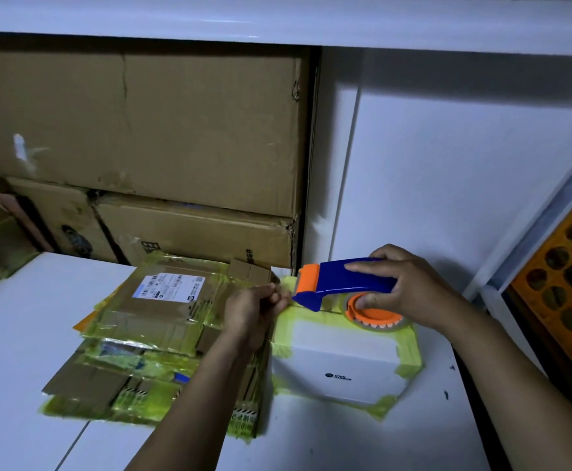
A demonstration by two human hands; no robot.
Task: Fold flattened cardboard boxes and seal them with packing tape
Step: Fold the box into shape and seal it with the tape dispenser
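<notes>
— Where's the box you're working on?

— The white box (342, 365) sits on the table (40, 334) right in front of me. Its edges are already banded in yellow-green tape. I'll place everything else off it.

— And the tool?

— My right hand (410, 287) grips the blue handle of the tape dispenser (349, 278), with the fingers curled over the top and the thumb down on the orange tape roll (376, 314). I'm holding it flat over the box's top face with its mouth aimed at the far-left corner, so a strip can run along that face.

— Left hand?

— My left hand (254, 311) is at that same corner, just left of the box, with the fingers bunched in a pinch. I judge they're nipping the free end of the tape (286, 287) to anchor it there, though the strip is thin and hard to make out.

— What's that pile?

— Those are flattened cardboard boxes (148, 334), stacked just beside the box's left side, handy for the next fold. Big brown cartons (141, 124) stand behind it.

— What comes next?

— Probably drawing the dispenser rightward across the top while the left hand pins the end. Any slack could wrinkle the strip.
</notes>
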